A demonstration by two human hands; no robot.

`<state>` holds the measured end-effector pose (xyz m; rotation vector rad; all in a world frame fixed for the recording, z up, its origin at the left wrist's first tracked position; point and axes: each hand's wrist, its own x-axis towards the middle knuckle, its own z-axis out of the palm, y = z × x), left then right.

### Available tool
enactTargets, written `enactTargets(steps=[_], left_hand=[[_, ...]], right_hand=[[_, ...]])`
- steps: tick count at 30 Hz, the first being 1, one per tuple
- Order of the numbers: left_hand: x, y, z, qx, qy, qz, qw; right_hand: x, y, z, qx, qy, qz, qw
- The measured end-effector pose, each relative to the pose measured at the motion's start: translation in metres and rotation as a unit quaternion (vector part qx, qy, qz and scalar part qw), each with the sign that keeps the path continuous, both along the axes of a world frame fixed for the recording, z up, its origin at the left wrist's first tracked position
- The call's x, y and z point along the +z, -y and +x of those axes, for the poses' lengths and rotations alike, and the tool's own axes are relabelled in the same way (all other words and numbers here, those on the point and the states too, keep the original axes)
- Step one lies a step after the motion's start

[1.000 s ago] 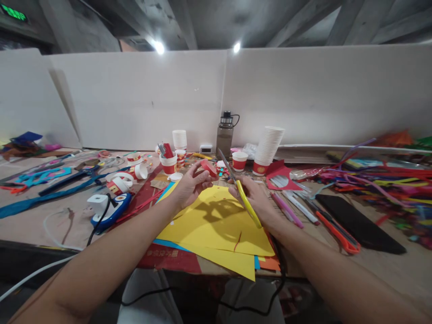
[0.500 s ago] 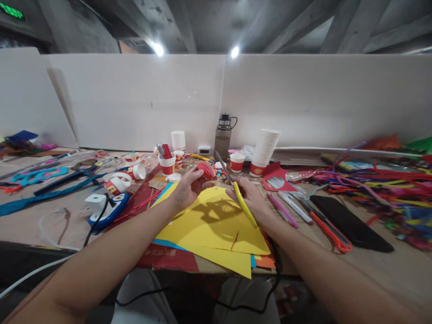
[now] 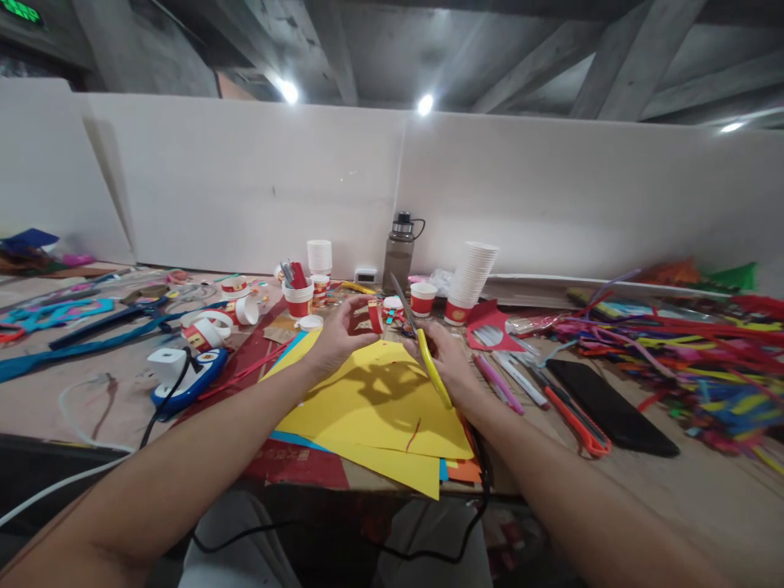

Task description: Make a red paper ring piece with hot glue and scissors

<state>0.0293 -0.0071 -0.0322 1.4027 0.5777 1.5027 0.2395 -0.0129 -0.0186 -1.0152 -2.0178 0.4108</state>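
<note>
My left hand (image 3: 340, 333) pinches a small red ring-shaped cup piece (image 3: 374, 314) above the table, fingers curled around it. My right hand (image 3: 447, 360) grips scissors with yellow handles (image 3: 429, 365); their dark blades (image 3: 401, 300) point up and away toward the red piece. Both hands hover over a stack of yellow paper sheets (image 3: 380, 408) lying at the near table edge.
A dark water bottle (image 3: 398, 251), a tall stack of white paper cups (image 3: 473, 273) and red cups (image 3: 422, 298) stand at the back. Pens (image 3: 503, 379), an orange cutter (image 3: 574, 420) and a black flat case (image 3: 609, 394) lie right, beside coloured strips (image 3: 686, 351). A blue-white device (image 3: 187, 374) lies left.
The red piece has turned in my left hand from showing its round face to standing edge-on. The view has shifted, so both hands sit slightly lower left.
</note>
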Motion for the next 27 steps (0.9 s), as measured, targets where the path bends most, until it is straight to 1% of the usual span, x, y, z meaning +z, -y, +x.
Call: enactTargets(steps=[2, 7, 13, 17, 19, 21, 27], left_hand=[[-0.002, -0.002, -0.001, 0.002, 0.004, -0.013, 1.0], [-0.002, 0.0, 0.0, -0.027, 0.024, -0.045, 0.998], [0.005, 0.009, 0.004, -0.047, 0.033, -0.069, 0.996], [0.01, 0.014, 0.002, -0.1, 0.047, -0.092, 0.99], [0.011, 0.015, 0.002, -0.135, 0.063, -0.11, 0.983], [0.011, 0.015, 0.003, -0.158, 0.079, -0.127, 0.976], [0.008, 0.011, 0.006, -0.155, 0.119, -0.184, 0.963]], right_hand=[[-0.001, -0.001, 0.0, 0.003, -0.011, 0.006, 1.0], [-0.001, -0.001, 0.0, -0.009, -0.009, 0.029, 0.999], [-0.002, 0.0, -0.001, 0.003, 0.012, 0.046, 0.999], [-0.006, -0.001, -0.002, 0.009, 0.027, 0.068, 0.997], [-0.006, -0.001, -0.003, -0.001, 0.023, 0.077, 0.997], [-0.005, 0.0, -0.003, -0.015, 0.024, 0.086, 0.996], [0.0, 0.002, -0.002, -0.026, 0.025, 0.111, 0.993]])
